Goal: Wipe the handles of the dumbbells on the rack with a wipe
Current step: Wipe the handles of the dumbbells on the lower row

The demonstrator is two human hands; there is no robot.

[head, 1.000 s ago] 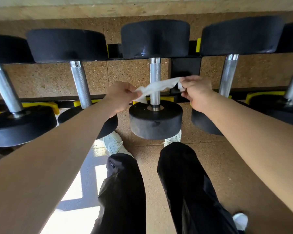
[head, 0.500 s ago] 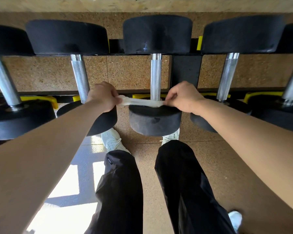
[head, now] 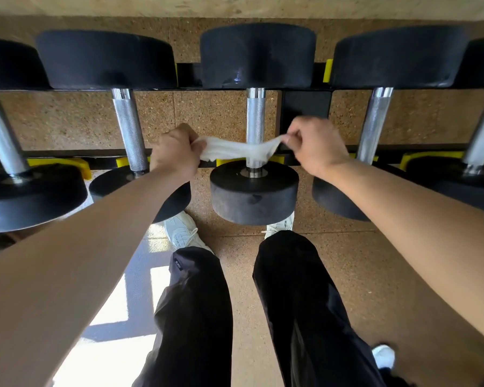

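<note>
Left hand (head: 176, 152) and right hand (head: 316, 146) pinch wipe (head: 235, 149) across handle (head: 255, 118) between neighbouring dumbbells (head: 129, 129)

Speckled cork-brown tiled floor (head: 347, 275), seams visible; pale beige band (head: 235, 5) along its far edge; glossy grey floor strip (head: 140, 289) at near left, bearing bright sunlight patches (head: 106, 358) crossed by bar-shaped shadows.

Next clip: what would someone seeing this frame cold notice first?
The white wipe stretched between the left hand and right hand, across the low end of the centre dumbbell's handle, just above its near weight, draws the eye first. Around it a row of black dumbbells sits in the rack, and black trousers fill the lower middle.
</note>
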